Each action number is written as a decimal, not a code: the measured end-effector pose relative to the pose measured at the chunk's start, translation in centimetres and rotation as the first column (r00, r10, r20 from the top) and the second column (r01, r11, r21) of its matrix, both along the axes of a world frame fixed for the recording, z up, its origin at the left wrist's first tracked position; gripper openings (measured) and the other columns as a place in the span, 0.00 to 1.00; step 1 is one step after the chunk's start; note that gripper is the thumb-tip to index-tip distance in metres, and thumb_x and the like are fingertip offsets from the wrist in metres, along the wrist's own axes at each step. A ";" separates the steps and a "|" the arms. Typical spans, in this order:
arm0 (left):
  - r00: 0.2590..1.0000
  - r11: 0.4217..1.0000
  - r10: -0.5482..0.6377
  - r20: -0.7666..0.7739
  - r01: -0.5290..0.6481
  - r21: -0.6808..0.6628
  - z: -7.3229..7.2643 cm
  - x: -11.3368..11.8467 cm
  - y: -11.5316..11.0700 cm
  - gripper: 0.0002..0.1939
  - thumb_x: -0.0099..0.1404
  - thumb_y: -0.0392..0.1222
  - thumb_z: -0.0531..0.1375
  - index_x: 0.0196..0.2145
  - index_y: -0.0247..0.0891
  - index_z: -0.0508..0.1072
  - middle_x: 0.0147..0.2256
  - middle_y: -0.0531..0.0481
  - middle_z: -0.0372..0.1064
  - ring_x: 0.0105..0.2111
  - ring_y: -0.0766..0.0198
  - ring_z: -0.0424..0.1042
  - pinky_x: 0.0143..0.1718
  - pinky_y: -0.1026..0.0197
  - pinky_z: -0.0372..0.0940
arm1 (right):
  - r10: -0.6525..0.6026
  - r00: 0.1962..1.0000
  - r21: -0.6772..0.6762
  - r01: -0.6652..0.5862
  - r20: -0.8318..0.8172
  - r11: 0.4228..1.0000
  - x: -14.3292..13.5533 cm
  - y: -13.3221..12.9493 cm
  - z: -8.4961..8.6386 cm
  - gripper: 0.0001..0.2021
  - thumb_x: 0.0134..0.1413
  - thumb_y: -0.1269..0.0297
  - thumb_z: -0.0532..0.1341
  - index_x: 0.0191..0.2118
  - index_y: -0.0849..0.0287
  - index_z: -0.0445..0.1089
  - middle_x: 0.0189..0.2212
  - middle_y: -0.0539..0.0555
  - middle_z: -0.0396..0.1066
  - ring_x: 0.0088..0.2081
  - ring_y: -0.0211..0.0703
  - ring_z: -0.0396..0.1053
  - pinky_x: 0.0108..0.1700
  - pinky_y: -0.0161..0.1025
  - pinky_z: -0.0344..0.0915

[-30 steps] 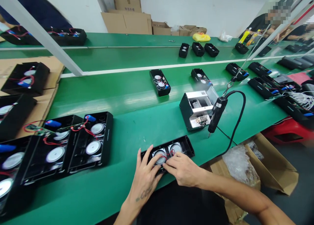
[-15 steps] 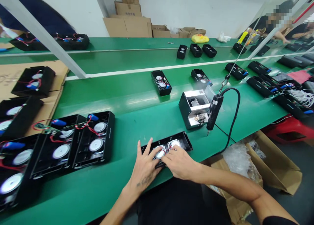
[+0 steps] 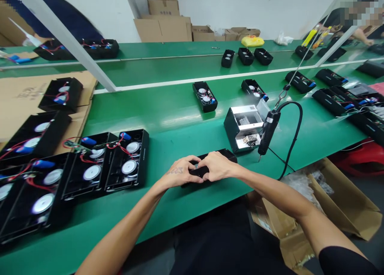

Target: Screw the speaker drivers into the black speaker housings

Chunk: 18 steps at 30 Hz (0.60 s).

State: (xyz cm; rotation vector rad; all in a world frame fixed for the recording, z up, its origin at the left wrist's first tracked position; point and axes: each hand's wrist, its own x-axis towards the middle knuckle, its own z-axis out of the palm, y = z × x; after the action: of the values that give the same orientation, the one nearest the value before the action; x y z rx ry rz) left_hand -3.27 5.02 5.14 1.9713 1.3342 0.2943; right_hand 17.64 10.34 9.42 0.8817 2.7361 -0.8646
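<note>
A black speaker housing lies on the green bench right before me, with my fingers over its middle. My left hand grips its left part, thumb low on the near side and fingers curled over the top. From the right, my right hand holds the same housing, its thumb tip close to the left thumb. The speakers inside are hidden from view by the hands or the housing wall. Just beyond, an electric screwdriver hangs from a cable beside a screw feeder.
Several open housings with round white speakers, like this housing, stand at left, some on cardboard. More housings sit farther along the bench. A white frame post rises at left. Open cartons stand below at right. Co-workers are across the bench.
My hands have gone from pressing around the speakers inside the housing to gripping its body. The speakers no longer show. The camera view has shifted slightly.
</note>
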 end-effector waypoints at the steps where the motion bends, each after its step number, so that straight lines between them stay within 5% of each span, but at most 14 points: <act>1: 1.000 1.000 0.000 0.005 0.000 0.002 0.0 0.0 0.0 0.20 0.61 0.58 0.71 0.21 0.41 0.79 0.56 0.54 0.77 0.42 0.61 0.78 0.42 0.61 0.69 | -0.003 1.000 0.009 0.003 -0.010 1.000 0.0 -0.1 -0.3 0.20 0.53 0.62 0.71 0.54 0.52 0.83 0.29 0.51 0.82 0.33 0.48 0.78 0.32 0.38 0.54; 4: 1.000 0.999 -0.004 0.006 0.004 0.036 -0.1 -0.1 -0.2 0.20 0.62 0.59 0.70 0.23 0.41 0.80 0.56 0.53 0.77 0.43 0.61 0.78 0.46 0.59 0.71 | 0.015 1.000 0.027 -0.015 -0.010 1.000 -0.1 -0.6 -0.5 0.21 0.54 0.63 0.71 0.55 0.52 0.82 0.27 0.51 0.81 0.32 0.48 0.77 0.33 0.38 0.56; 7: 1.000 0.993 -0.009 -0.004 0.010 0.115 -0.7 0.2 -1.5 0.13 0.61 0.56 0.72 0.30 0.45 0.84 0.56 0.50 0.77 0.54 0.51 0.75 0.59 0.50 0.69 | 0.049 0.985 0.123 -0.029 -0.164 0.992 1.3 -1.8 -0.3 0.17 0.56 0.64 0.71 0.52 0.52 0.82 0.29 0.50 0.81 0.32 0.46 0.78 0.37 0.39 0.64; 9: 1.000 0.971 -0.019 -0.018 0.022 0.238 -1.8 0.6 -3.1 0.08 0.60 0.51 0.74 0.33 0.47 0.85 0.56 0.49 0.77 0.62 0.44 0.70 0.67 0.41 0.62 | -0.085 0.888 0.243 0.214 -0.451 0.946 3.5 -2.5 -0.5 0.13 0.59 0.63 0.70 0.50 0.51 0.81 0.34 0.50 0.82 0.37 0.45 0.78 0.44 0.40 0.69; 11: 0.999 0.886 -0.020 -0.048 0.040 0.462 -3.1 1.2 -5.0 0.05 0.62 0.47 0.74 0.32 0.48 0.84 0.54 0.50 0.78 0.67 0.41 0.65 0.70 0.34 0.58 | -0.273 0.657 0.262 0.595 -0.703 0.760 6.8 -2.4 -1.2 0.12 0.67 0.61 0.65 0.53 0.53 0.77 0.44 0.55 0.80 0.46 0.49 0.77 0.51 0.44 0.72; 13: 0.997 0.782 0.008 -0.079 0.043 0.621 -4.4 1.7 -6.6 0.04 0.65 0.44 0.72 0.33 0.46 0.82 0.55 0.49 0.78 0.69 0.38 0.63 0.70 0.31 0.59 | -0.402 0.422 0.221 0.861 -0.813 0.458 10.5 -1.1 -2.3 0.16 0.72 0.60 0.58 0.60 0.59 0.69 0.52 0.64 0.74 0.52 0.55 0.73 0.55 0.53 0.71; 15: 0.996 0.718 0.036 -0.083 0.031 0.695 -5.3 2.1 -7.6 0.02 0.67 0.42 0.70 0.35 0.45 0.81 0.55 0.49 0.79 0.69 0.37 0.62 0.68 0.31 0.61 | -0.480 0.225 0.163 0.972 -0.848 0.168 14.0 1.0 -3.4 0.24 0.70 0.55 0.60 0.65 0.61 0.63 0.56 0.69 0.68 0.53 0.58 0.71 0.57 0.59 0.70; 16: 0.996 0.701 0.045 -0.077 0.023 0.712 -5.5 2.2 -7.9 0.02 0.68 0.41 0.69 0.35 0.44 0.81 0.54 0.49 0.79 0.69 0.37 0.63 0.68 0.31 0.62 | -0.519 0.174 0.136 0.984 -0.837 0.112 15.5 2.1 -4.0 0.27 0.68 0.52 0.62 0.65 0.61 0.63 0.57 0.69 0.67 0.54 0.59 0.71 0.59 0.60 0.70; 18: 0.997 0.682 0.047 -0.062 0.013 0.731 -5.6 2.4 -8.0 0.03 0.69 0.41 0.68 0.35 0.44 0.80 0.54 0.49 0.79 0.69 0.38 0.64 0.68 0.32 0.62 | -0.584 0.152 0.086 0.986 -0.797 0.141 17.7 3.8 -4.9 0.26 0.66 0.47 0.63 0.60 0.60 0.67 0.53 0.66 0.70 0.51 0.56 0.73 0.57 0.58 0.73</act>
State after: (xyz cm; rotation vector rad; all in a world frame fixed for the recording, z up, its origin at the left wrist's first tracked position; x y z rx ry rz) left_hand -0.90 -2.98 -0.48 2.6458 1.4085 0.8933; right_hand 35.35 14.16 4.51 3.1392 2.7484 -0.1749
